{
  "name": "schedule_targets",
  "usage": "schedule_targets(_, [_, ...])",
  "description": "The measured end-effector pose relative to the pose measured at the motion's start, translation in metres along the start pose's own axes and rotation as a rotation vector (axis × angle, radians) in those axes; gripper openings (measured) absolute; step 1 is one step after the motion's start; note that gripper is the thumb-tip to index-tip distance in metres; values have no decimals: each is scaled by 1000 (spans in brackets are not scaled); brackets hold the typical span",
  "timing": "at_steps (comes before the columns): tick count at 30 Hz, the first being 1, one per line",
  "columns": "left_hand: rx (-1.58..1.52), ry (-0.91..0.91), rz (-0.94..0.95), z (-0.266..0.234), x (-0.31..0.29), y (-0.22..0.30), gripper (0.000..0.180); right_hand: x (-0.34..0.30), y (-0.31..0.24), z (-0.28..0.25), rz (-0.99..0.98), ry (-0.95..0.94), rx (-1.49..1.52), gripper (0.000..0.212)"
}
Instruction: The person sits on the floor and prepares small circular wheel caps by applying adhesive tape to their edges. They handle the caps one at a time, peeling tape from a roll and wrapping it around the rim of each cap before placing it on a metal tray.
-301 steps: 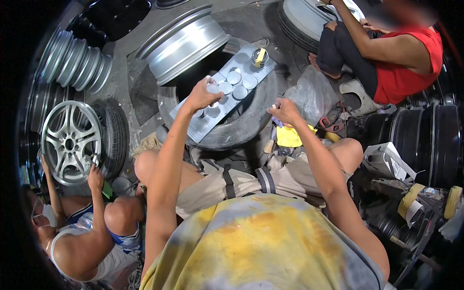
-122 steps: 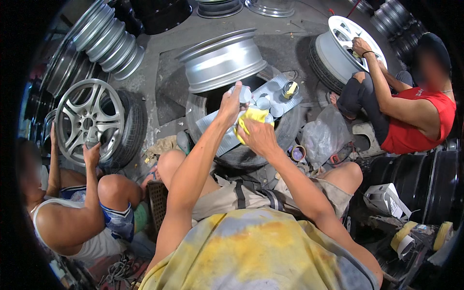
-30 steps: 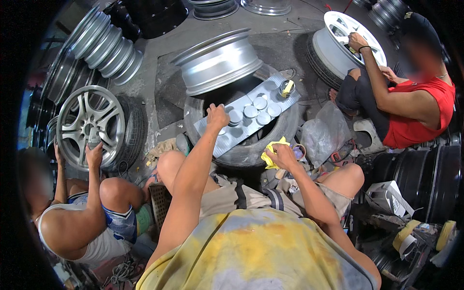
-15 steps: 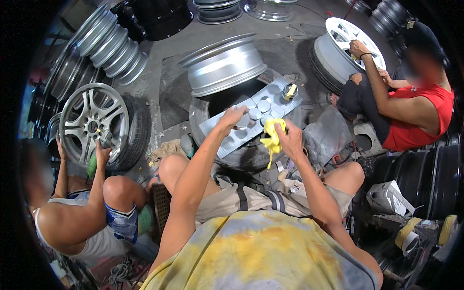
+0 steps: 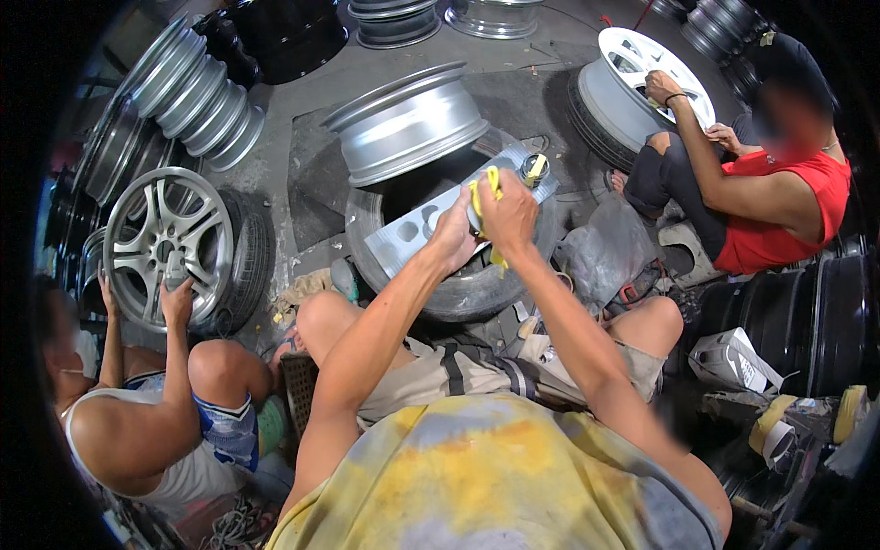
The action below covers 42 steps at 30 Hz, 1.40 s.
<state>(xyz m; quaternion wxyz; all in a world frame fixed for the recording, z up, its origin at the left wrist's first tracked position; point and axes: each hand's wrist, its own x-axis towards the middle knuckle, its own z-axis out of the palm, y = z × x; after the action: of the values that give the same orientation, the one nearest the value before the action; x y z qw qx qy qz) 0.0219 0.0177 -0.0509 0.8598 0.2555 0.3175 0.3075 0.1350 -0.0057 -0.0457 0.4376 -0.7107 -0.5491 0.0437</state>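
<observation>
Two hands' fingers [image 5: 495, 206] gripping yellow cloth [image 5: 484, 188]

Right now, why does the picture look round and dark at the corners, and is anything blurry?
Head view: fisheye lens bends edges and blackens the rim; the hands, left hand and right hand with the yellow cloth, look sharp; the silver rim shows soft glare.

Single head-worn fisheye looking steeply down over wearer's shirt and forearms, sitting close above left hand [image 5: 451, 240] and right hand [image 5: 507, 213] at tyre [image 5: 458, 291]. Rim bending edges; co-workers showing at left and right margins.
</observation>
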Motion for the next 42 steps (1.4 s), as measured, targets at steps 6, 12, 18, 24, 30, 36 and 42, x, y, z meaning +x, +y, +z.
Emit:
schedule_targets(6, [139,0,-23,-12,1,17,35,14,10,-1,-22,-47,-45,29])
schedule_targets(12, [667,187,212,-60,33,32,36,-52,71,-19,11,-552,-90,41])
schedule_targets(18, [871,484,174,-96,53,29,32,-134,67,-12,203,-1145,68,42])
schedule_targets(24, [648,342,250,-37,14,75,29,-57,81,65,-1,-667,-1,60])
schedule_targets(30, [550,207,227,-44,-20,99,56,-16,74,127,-141,-838,-306,69])
schedule_targets(36, [221,140,291,-58,-34,104,49,-8,77,120,-121,-882,-168,70])
schedule_targets(42, [35,182,224,-69,-32,101,51,20,21,50,86,-603,492,66])
